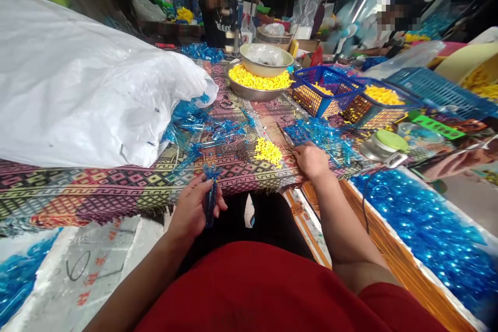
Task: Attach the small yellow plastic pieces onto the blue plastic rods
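Left hand (192, 207) curled shut around a narrow, translucent blue plastic piece (210, 199), its lower end poking out below the fist, just off the near edge of the table (116, 197). Right hand (309, 161) open, fingers loosely spread, nothing visible in its grasp, resting at the table's edge just beside a tangle of translucent blue plastic runners (321, 137). Between the two hands, a small heap of bright yellow plastic pieces (268, 152), closer to the right hand and apart from it.

Underneath, a multicoloured woven cloth with diamond patterns covering the table, with more blue runners (206, 127) scattered across it and a large white woven sack (85, 83) slumped over its left side. Farther along, a wide steel basin (233, 91) heaped with yellow pieces, a cream bowl (266, 57) with clear plastic inside sitting on top, and blue plastic baskets (324, 91) holding more yellow pieces. Off to the right and lower down, a wood-edged tray (424, 228) filled with loose blue pieces.

Beyond, a crowded, dimly lit work area hung with plastic sheeting, with one person (218, 15) standing at the far end of the table and another (385, 26) at the right, behind the baskets.
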Demonstrator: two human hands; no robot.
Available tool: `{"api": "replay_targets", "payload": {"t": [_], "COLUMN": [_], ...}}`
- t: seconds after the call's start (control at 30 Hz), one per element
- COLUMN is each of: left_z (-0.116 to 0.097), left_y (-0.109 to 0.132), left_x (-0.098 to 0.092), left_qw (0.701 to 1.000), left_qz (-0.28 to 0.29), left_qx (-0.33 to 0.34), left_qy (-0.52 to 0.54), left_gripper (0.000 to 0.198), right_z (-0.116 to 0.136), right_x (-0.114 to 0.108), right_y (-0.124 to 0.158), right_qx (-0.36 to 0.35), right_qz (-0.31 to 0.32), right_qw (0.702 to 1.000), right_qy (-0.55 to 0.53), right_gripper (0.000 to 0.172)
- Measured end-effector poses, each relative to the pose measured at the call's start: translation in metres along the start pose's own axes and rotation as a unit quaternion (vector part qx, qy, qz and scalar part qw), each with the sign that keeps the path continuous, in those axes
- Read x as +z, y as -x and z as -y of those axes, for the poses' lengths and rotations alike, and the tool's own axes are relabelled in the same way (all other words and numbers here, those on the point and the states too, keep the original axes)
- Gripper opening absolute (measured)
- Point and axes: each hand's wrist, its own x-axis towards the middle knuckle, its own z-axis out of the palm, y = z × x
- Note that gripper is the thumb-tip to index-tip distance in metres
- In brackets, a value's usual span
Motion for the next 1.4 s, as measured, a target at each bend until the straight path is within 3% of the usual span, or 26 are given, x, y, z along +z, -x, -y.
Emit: {"api": "replay_targets", "payload": {"t": [0.1,0.2,0.23,0.33,0.4,0.5,0.7,0.87,1.1,1.23,1.4], "left_z": [0.001,-0.001,-0.001,-0.001,-0.001,0.0,0.001,0.001,0.004,0.005,0.003], "left_y": [0.002,0.004,0.004,0.005,0.006,0.007,0.012,0.01,0.009,0.01,0.008], "left_x": [0.002,0.004,0.005,0.009,0.011,0.012,0.009,0.006,-0.001,-0.004,-0.004], "left_qw": [1.0,1.0,1.0,0.999,0.999,0.995,0.987,0.975,0.958,0.971,0.978], "left_qz": [0.011,0.02,0.022,0.024,0.03,0.054,0.08,0.033,-0.004,0.017,0.036], "left_qx": [0.005,0.009,0.011,0.015,0.022,0.043,0.072,0.105,0.149,0.132,0.126], "left_qy": [-0.011,-0.016,-0.015,-0.022,-0.039,-0.07,-0.119,-0.193,-0.245,-0.197,-0.164], "left_gripper": [0.019,0.022,0.024,0.028,0.03,0.029,0.025,0.029,0.028,0.028,0.032], "right_z": [0.003,0.027,0.041,0.091,0.122,0.15,0.158,0.165,0.176,0.177,0.175], "right_x": [0.005,-0.005,-0.011,-0.033,-0.046,-0.054,-0.053,-0.056,-0.056,-0.058,-0.054], "right_y": [-0.002,0.01,0.018,0.051,0.07,0.085,0.082,0.083,0.088,0.09,0.087], "right_qx": [-0.028,-0.055,-0.081,-0.196,-0.25,-0.281,-0.351,-0.413,-0.404,-0.386,-0.349], "right_qz": [-0.009,-0.066,-0.068,0.018,0.035,0.032,0.0,-0.045,0.004,0.04,0.021], "right_qw": [1.0,0.987,0.969,0.867,0.817,0.788,0.798,0.787,0.785,0.78,0.789], "right_qy": [-0.002,-0.138,-0.221,-0.458,-0.518,-0.547,-0.49,-0.456,-0.469,-0.491,-0.505], "right_gripper": [0.025,0.021,0.02,0.021,0.017,0.013,0.015,0.019,0.026,0.026,0.021]}}
